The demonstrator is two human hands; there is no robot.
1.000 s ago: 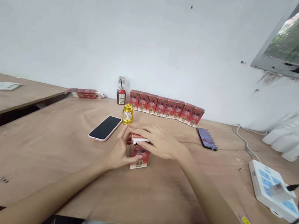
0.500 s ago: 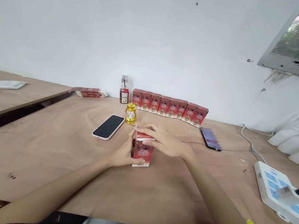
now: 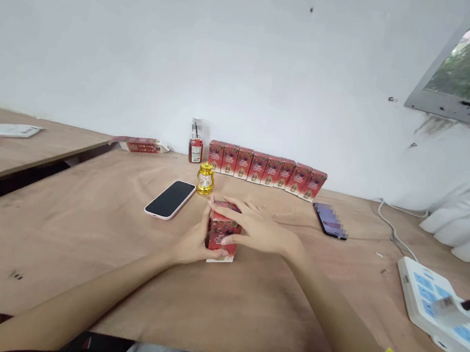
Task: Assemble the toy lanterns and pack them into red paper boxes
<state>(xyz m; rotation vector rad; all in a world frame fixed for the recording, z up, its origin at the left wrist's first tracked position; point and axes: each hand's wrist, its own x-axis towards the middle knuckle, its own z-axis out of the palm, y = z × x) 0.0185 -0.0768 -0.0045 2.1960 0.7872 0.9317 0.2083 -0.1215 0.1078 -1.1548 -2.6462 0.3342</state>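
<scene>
A small red printed box [image 3: 220,234] stands upright on the wooden table [image 3: 122,265] in front of me. My left hand [image 3: 193,242] wraps round its left side, thumb across the lower front. My right hand [image 3: 256,228] covers the top and right side, fingers pressing the lid flat. Just behind the box stands a small gold lantern [image 3: 205,179]. A black phone in a pink case [image 3: 170,199] lies to its left.
Several matching red boxes [image 3: 266,170] line the wall, with a small bottle [image 3: 195,142] at their left end and a flattened box [image 3: 140,145] further left. A second phone [image 3: 330,220] lies at right. A white power strip [image 3: 437,305] with a black cable sits near the right edge.
The box's white top flap was open under my right hand; now the lid is down and red shows on top. My right hand has settled lower onto the box.
</scene>
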